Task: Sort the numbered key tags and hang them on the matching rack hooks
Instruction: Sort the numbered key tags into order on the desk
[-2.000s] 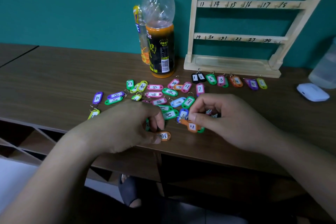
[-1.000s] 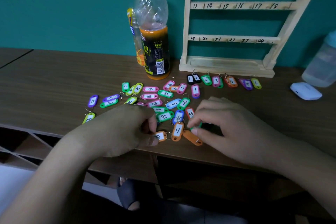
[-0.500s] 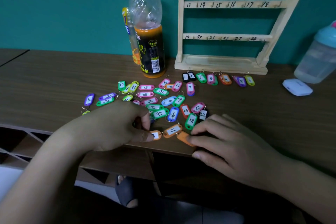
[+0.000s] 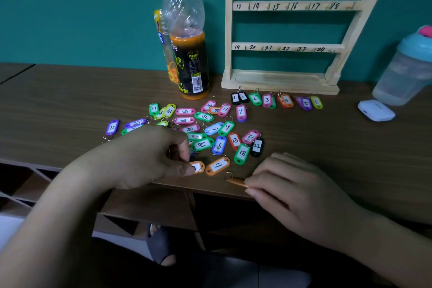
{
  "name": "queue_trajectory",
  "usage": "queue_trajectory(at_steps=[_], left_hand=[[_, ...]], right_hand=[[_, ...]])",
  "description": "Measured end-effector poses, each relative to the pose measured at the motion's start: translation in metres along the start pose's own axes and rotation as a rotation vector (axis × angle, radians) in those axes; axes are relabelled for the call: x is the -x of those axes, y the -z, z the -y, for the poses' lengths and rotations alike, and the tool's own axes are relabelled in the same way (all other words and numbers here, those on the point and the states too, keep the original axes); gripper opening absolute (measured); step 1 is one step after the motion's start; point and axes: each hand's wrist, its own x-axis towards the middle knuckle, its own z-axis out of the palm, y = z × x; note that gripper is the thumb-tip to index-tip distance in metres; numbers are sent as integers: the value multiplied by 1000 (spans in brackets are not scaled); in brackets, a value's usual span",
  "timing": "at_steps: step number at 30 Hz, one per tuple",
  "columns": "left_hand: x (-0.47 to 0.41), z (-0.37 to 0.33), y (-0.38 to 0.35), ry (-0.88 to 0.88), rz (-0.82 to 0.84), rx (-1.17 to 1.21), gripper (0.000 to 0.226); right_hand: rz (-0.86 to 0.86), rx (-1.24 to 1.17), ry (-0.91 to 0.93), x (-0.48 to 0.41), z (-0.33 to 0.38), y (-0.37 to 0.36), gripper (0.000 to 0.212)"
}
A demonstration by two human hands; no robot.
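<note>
The key tags (image 4: 201, 144) lie scattered on the table (image 4: 70, 100) before the rack (image 4: 280, 80). They are light, stiff, slick plastic, best taken by the edges or the ring. The left hand (image 4: 145, 159) has its grip pinched on a labelled orange tag (image 4: 198, 167). The right hand (image 4: 299, 194) pinches a tilted orange tag (image 4: 237, 181), which lay flat under its fingers half a second ago.

A half-full orange drink bottle (image 4: 187, 37) stands on the brown table (image 4: 58, 100). A yellow bottle (image 4: 163, 49) is just behind it. Far to its right are a white case (image 4: 376, 113) and a blue-lidded cup (image 4: 406, 70).
</note>
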Motion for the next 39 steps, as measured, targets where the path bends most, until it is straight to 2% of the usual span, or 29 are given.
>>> queue_trajectory(at_steps=[1,2,7,11,17,24,27,33,39], left_hand=[[0,0,0,-7,-5,10,20],[1,0,0,-17,-14,15,20],[0,-3,0,-52,-65,44,16],[-5,-5,-3,-52,-88,17,13],[-12,-14,-10,-90,-138,170,9],[-23,-35,-21,-117,-187,264,9],[-29,-42,-25,-105,-220,268,10],[-41,-43,-32,-84,-320,280,9],[-52,-25,-34,-43,-509,63,12]], right_hand=[[-57,-50,-76,-16,-5,13,12],[-29,-137,-193,-22,-4,19,8],[-1,-312,-391,-28,-15,17,16],[14,-274,-411,-37,-21,15,11],[-23,-256,-431,-40,-25,16,11],[-81,-526,-562,-64,-31,16,23],[-118,-610,-575,-73,-37,17,16],[-146,-629,-625,-92,-63,22,5],[-173,-365,-757,-103,-114,20,4]])
